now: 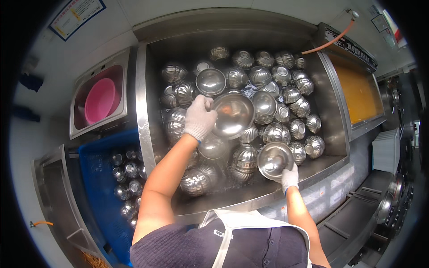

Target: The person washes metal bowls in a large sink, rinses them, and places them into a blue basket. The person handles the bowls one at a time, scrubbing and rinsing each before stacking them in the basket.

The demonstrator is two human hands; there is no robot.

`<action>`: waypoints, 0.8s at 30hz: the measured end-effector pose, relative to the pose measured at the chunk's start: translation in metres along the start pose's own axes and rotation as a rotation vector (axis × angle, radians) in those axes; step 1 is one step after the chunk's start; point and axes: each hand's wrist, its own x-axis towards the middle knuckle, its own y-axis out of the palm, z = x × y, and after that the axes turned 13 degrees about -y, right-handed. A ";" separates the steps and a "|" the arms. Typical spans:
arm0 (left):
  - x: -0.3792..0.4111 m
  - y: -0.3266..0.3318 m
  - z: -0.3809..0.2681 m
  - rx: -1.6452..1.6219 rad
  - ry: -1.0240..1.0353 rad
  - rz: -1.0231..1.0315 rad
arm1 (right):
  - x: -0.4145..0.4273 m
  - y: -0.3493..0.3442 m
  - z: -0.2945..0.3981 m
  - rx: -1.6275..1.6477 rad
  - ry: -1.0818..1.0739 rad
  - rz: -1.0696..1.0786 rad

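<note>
My left hand, in a pale knitted glove, is closed at the left rim of a wide, shiny steel bowl whose hollow faces up. My right hand, gloved alike, grips the lower right rim of a smaller steel bowl near the front of a big steel sink. Many fluted metal bowls lie around both hands, some upside down, others on their sides or nested in pairs. Just beyond my left hand a smooth round bowl faces up. My left glove hides part of the bowls beneath it.
To the left are a small sink with a pink basin and a blue plastic crate of metal bowls. A tank of orange liquid adjoins on the right. An orange hose overhangs the back right corner.
</note>
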 end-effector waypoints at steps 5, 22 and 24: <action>-0.042 0.061 0.029 -0.365 -0.316 0.600 | -0.006 0.040 0.061 0.381 0.400 0.334; -0.028 0.124 0.242 1.122 0.384 0.328 | -0.029 -0.007 0.052 0.789 0.705 0.368; -0.021 0.129 0.232 1.074 0.411 0.355 | -0.031 -0.008 0.060 0.822 0.726 0.303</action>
